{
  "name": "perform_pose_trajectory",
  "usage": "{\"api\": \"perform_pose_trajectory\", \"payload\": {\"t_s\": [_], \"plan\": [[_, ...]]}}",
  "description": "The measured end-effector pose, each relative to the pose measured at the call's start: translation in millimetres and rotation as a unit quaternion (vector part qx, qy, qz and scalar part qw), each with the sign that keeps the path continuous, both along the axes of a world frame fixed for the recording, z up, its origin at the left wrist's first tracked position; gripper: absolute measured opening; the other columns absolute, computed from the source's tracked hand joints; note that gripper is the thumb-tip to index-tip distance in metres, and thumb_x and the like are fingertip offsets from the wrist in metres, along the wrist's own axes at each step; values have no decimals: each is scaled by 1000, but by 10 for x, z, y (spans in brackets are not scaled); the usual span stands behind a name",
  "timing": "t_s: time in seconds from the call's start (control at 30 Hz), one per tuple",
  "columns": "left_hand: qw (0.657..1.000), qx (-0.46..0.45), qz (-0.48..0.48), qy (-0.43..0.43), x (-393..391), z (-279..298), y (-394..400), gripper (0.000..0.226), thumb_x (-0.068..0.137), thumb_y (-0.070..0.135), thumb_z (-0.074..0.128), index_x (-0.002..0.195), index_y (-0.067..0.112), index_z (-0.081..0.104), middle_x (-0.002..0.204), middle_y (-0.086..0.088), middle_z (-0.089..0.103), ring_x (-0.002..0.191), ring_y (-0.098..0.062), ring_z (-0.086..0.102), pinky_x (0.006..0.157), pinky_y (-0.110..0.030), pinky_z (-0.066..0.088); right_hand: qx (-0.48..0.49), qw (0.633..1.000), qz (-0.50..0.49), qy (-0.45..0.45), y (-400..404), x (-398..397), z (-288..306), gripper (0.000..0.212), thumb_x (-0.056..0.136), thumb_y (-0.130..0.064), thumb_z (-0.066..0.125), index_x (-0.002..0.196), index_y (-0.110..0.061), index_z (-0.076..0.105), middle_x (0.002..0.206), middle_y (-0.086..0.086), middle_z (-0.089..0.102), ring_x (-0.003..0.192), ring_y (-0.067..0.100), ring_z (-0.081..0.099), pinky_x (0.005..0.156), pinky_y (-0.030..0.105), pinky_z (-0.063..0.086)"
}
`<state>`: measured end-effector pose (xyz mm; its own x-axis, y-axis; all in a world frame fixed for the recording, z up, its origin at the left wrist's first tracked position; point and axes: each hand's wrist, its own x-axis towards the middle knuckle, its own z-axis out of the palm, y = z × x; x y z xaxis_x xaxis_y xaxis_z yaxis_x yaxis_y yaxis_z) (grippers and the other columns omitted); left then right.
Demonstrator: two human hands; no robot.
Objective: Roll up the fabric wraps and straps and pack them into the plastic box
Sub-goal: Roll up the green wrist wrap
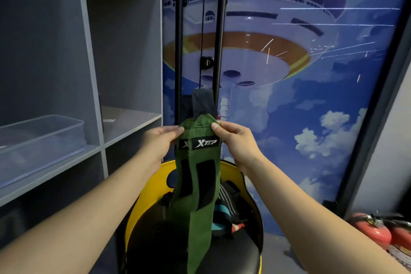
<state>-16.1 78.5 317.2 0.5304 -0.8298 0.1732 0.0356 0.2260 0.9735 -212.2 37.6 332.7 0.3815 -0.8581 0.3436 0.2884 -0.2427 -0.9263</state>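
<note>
From the head camera I see both my hands raised in front of me, holding up two green fabric wraps (200,184) side by side. My left hand (158,144) pinches the upper edge of the left wrap with its fingers (178,130) curled onto the cloth; my right hand (235,142) pinches the top corner of the right wrap, fingers (216,128) clenched on the fabric. Each wrap carries a black label with white lettering just below where I grip, and a black patch lower down. The wraps hang straight down, unrolled, their lower ends dropping out of the bottom of the picture.

Behind the tops of the wraps stands a dark strip of cloth (203,102); I cannot tell whether it belongs to the wraps. Directly below the wraps sits a yellow-rimmed round seat (246,184) with a black cushion, and more striped and black straps (226,207) lie heaped on it, just right of the hanging wraps.

Well to the left of the wraps, a clear plastic box (42,138) rests on a grey shelf unit (93,87), open on top. Behind the wraps rise two black poles (220,29) against a blue sky mural (311,73). Far right and lower than the wraps, red fire extinguishers (378,231) stand on the floor.
</note>
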Motion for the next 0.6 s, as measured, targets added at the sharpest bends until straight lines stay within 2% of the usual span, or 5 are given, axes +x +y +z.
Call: {"api": "perform_pose_trajectory", "payload": {"t_s": [0.07,0.1,0.37,0.6], "plan": [[999,-14,-25,26,-37,67,21,10,87,8,76,96,11,74,74,4,76,62,-5,68,56,-15,50,-8,1000,-9,-7,16,45,1,18,95,-14,68,108,-6,76,102,7,78,95,15,74,75,20,56],[998,-20,-44,32,-52,92,31,10,89,8,73,98,9,73,73,3,76,60,-6,69,56,-16,51,-9,1000,-17,-12,27,67,5,16,95,-14,69,107,-7,76,100,7,78,93,14,74,74,20,56],[987,-62,-148,26,-176,127,63,20,98,9,57,112,11,72,97,-4,78,79,-14,74,66,-21,56,-2,998,-56,-37,-9,196,-18,20,95,-17,69,111,-8,76,101,8,78,97,22,74,77,27,58],[984,-68,-162,32,-149,140,89,24,102,7,49,112,10,71,98,-6,78,84,-17,75,79,-31,56,-28,995,-96,-15,-41,191,-35,18,94,-17,70,108,-9,77,95,5,79,91,17,75,71,23,57]]}}
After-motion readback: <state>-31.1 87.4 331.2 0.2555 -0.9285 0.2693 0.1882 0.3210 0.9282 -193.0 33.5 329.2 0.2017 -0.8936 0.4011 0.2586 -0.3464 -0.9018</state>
